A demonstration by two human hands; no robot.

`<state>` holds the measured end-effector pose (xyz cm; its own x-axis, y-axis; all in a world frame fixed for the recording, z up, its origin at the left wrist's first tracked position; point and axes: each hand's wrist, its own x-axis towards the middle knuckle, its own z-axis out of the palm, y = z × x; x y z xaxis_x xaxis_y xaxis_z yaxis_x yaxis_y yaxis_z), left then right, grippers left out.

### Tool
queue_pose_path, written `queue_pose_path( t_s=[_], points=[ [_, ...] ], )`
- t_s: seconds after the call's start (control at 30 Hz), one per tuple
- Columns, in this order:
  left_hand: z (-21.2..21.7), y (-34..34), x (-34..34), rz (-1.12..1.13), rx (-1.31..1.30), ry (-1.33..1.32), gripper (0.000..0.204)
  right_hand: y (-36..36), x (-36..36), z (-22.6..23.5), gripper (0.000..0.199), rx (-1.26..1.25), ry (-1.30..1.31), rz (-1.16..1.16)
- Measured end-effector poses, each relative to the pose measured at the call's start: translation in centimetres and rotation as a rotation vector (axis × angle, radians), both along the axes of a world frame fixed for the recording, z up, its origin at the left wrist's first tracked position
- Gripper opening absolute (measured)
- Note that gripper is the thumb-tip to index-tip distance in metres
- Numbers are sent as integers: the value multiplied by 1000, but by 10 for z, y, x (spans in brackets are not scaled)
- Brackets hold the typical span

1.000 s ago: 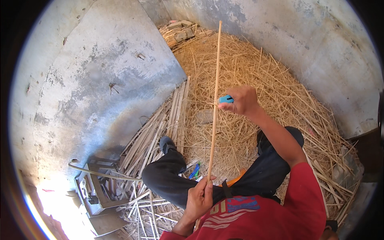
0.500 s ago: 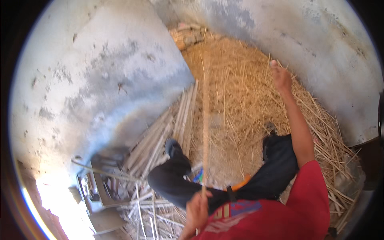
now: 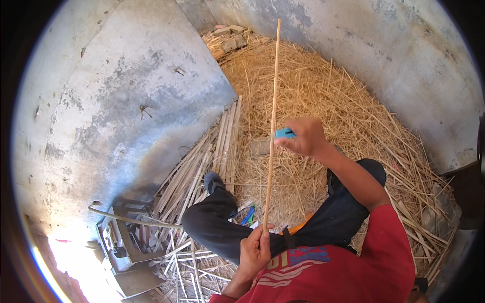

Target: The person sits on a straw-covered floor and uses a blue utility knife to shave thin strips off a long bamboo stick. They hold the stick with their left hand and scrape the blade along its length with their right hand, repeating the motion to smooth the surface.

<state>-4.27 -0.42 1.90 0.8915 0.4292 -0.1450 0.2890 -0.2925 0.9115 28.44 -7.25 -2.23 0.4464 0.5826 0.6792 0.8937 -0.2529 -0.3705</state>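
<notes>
A long, thin bamboo stick rises from my lap toward the far wall. Around its lower end my left hand is closed. A small blue hand tool is gripped in my right hand, fingers curled round it. The tool's end is at or against the stick, around mid-length; its exact kind is hidden by my fingers. My legs are bent on either side of the stick.
Straw-like shavings cover the floor ahead and right. Flat strips lie in a pile at left, near a worn box with loose pieces inside. Stained walls enclose the space. Bricks lie at the back; a blue item lies between my legs.
My right hand has come from far right, away from the stick, in to its side, where the blue tool shows. The stick's far end has swung slightly right.
</notes>
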Motion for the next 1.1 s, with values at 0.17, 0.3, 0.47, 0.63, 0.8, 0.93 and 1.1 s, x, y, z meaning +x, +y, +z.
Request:
queue_pose_path(
  t_s=[0.17,0.3,0.47,0.63,0.8,0.93,1.1],
  points=[
    [12,-4,-3,-44,86,30,20,-5,41,-6,65,-106,28,-289],
    [7,-19,-22,-116,-12,-1,20,-49,117,-3,69,45,553,-479],
    [-4,-5,-5,-39,18,30,24,-20,42,15,68,486,1249,163],
    [-3,-3,6,-90,124,-69,29,-4,9,16,34,369,1371,283],
    [-22,1,30,-21,-549,74,34,6,13,12,30,463,1547,420],
    [-26,4,49,36,-852,-28,35,10,10,16,35,316,1462,290],
    [-23,17,62,155,-752,-121,35,-3,-11,-3,61,-190,568,52]
  ],
)
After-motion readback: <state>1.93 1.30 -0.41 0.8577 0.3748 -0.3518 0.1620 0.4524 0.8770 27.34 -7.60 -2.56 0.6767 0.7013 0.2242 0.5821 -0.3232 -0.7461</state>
